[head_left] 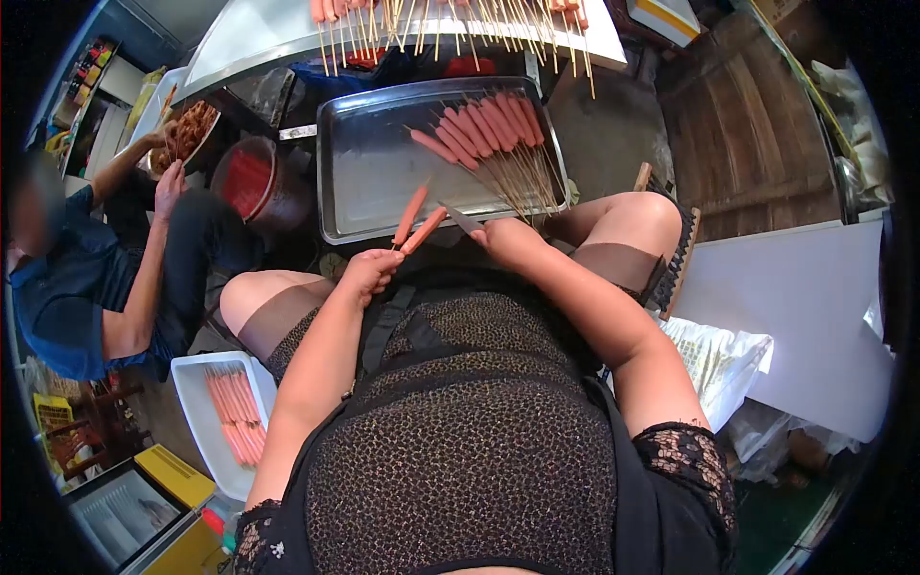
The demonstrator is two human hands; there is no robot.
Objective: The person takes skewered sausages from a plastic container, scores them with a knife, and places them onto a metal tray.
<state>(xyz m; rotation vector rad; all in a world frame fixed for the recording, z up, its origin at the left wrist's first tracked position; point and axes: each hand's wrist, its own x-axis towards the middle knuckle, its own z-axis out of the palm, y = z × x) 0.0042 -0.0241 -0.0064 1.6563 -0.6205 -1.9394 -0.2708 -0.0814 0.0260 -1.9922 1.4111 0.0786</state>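
My left hand (372, 272) is closed on two sausages, the left sausage (411, 213) and the right sausage (424, 232), which fan apart and point up and away from me. Thin stick tips seem to show at their ends. In my right hand (510, 241) is a knife (464, 220), its blade pointing left with the tip close to the right sausage; whether they touch I cannot tell. Just beyond both hands lies a metal tray (374, 192). Several skewered sausages (489, 125) rest in its right half, their sticks toward me.
A white tub (190, 407) with rows of sausages stands at my left. Many sausage skewers (450, 14) overhang the white surface at the top. Left of the tray is a bucket (251, 182) with red contents. Another person (105, 278) sits at far left, hands over a pan (196, 139).
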